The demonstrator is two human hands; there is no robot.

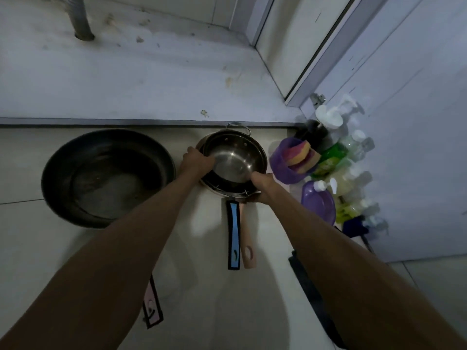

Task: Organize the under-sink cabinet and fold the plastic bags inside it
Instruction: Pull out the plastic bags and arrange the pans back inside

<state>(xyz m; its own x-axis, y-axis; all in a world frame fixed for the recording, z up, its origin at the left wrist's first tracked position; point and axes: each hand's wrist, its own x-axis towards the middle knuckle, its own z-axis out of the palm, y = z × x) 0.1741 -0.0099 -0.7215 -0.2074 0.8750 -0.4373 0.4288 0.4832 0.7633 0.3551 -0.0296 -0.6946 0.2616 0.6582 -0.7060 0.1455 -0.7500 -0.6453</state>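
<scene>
Cabinet floor (151, 72) lies just behind steel pot (235, 160). Left hand (199, 161) and right hand (262, 188) grip its rim, fingers curled round.

One black wok (108, 176), one steel pot (235, 157), three long pan handles (233, 236) and two purple containers (278, 168) are counted; the bottles (328, 157) are too blurred.

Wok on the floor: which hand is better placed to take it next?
Probably the left hand: it grips the pot at its left rim, beside the wok. The right hand holds the pot at its near right edge, away from the wok.
</scene>
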